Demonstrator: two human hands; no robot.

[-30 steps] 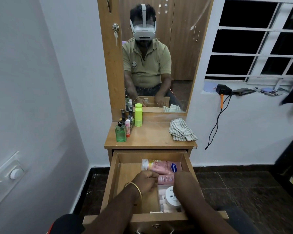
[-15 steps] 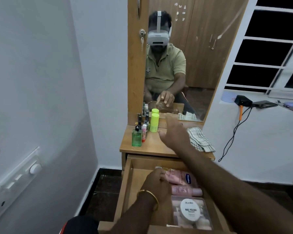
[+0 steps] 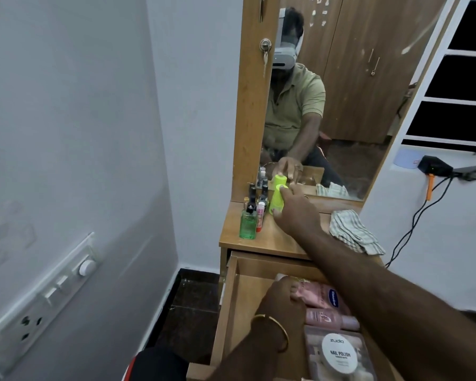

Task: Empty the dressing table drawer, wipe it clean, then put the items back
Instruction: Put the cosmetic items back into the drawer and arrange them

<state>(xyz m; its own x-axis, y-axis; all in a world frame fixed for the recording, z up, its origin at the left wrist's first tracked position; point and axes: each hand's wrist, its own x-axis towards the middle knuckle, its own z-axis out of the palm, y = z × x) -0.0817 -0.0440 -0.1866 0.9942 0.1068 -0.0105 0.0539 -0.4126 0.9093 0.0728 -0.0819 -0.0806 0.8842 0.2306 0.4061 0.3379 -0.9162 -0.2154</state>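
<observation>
The wooden drawer [image 3: 248, 298] of the dressing table [image 3: 272, 239] stands pulled out. Along its right side lie a pink lotion bottle [image 3: 324, 294], a smaller pink bottle [image 3: 330, 318] and a clear box with a white nail polish lid [image 3: 340, 353]. My left hand [image 3: 279, 298] is in the drawer, fingers curled over the cap end of the pink lotion bottle. My right hand [image 3: 297, 213] reaches across the table top and grips a neon green bottle [image 3: 276, 198] standing by the mirror. A striped cloth [image 3: 352, 235] lies crumpled on the table's right side.
Beside the neon bottle stand a green glass bottle [image 3: 247, 224], a pink tube [image 3: 260, 215] and several small dark bottles [image 3: 252, 192]. The white wall with a switchboard [image 3: 52, 292] is close on the left. A charger and cable [image 3: 434, 167] hang off the right sill.
My right hand left the drawer, reached over the table top and closed round the neon green bottle. My left hand stayed on the pink lotion bottle. The view swung left.
</observation>
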